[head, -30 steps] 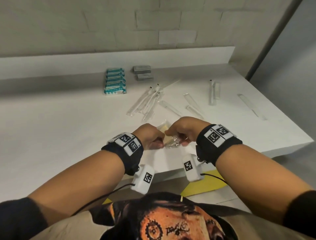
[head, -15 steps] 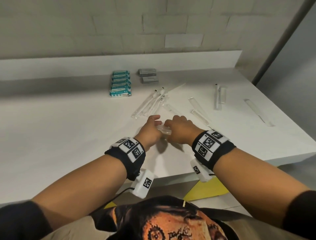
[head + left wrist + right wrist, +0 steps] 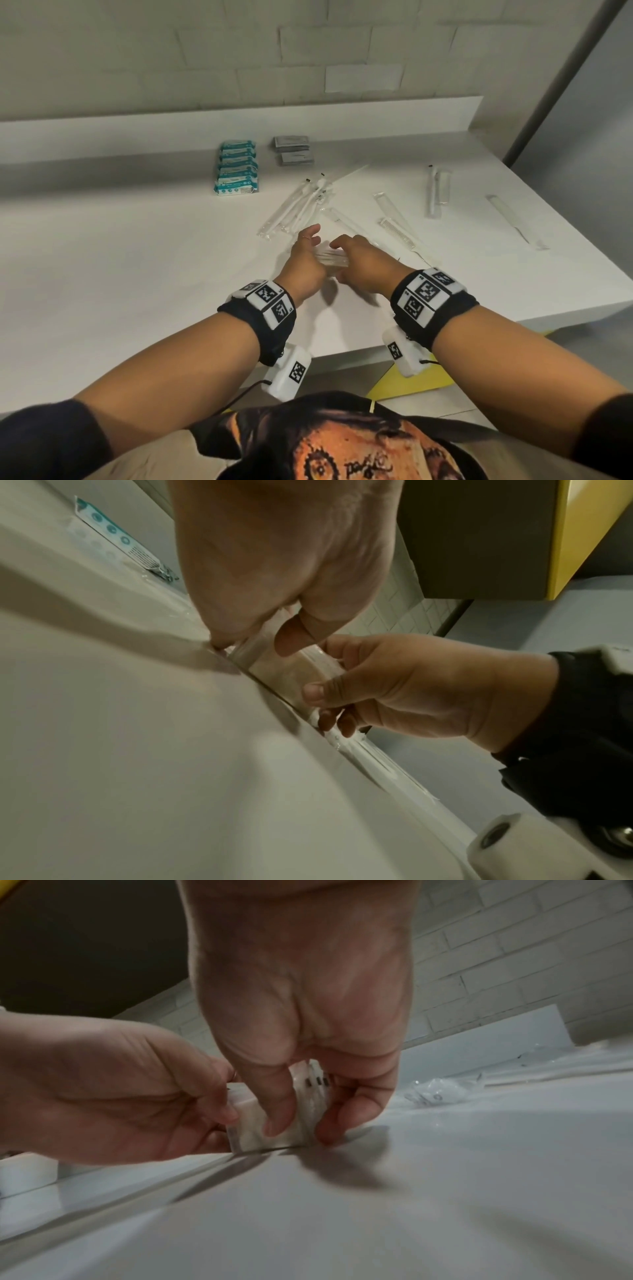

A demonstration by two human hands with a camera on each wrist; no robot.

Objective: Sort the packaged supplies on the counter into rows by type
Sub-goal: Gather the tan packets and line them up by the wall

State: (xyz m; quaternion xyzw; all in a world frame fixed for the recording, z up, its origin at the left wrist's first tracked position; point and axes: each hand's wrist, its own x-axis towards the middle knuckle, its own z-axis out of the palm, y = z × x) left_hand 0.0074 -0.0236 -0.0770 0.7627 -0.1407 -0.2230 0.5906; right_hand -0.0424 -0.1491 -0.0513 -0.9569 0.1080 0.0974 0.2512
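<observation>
A small stack of clear flat packets (image 3: 331, 257) stands on edge on the white counter (image 3: 137, 274), near the middle. My left hand (image 3: 313, 250) grips its left end, thumb on the near face (image 3: 294, 634). My right hand (image 3: 339, 255) pinches its right end between thumb (image 3: 277, 1112) and fingers (image 3: 339, 1121). The stack's bottom edge (image 3: 253, 1131) touches the counter. Both hands hide most of the packets in the head view.
A row of teal packets (image 3: 237, 169) and grey sachets (image 3: 294, 150) lies by the back ledge. A loose pile of wrapped toothbrushes (image 3: 298, 209) sits just beyond my hands. Sleeved combs (image 3: 397, 226) and other long sleeves (image 3: 435, 192) lie scattered right. The counter's front edge (image 3: 342, 346) is close below my wrists.
Both hands have moved away from the counter's front edge toward the toothbrush pile, carrying the packet stack, which now stands lower, on the counter.
</observation>
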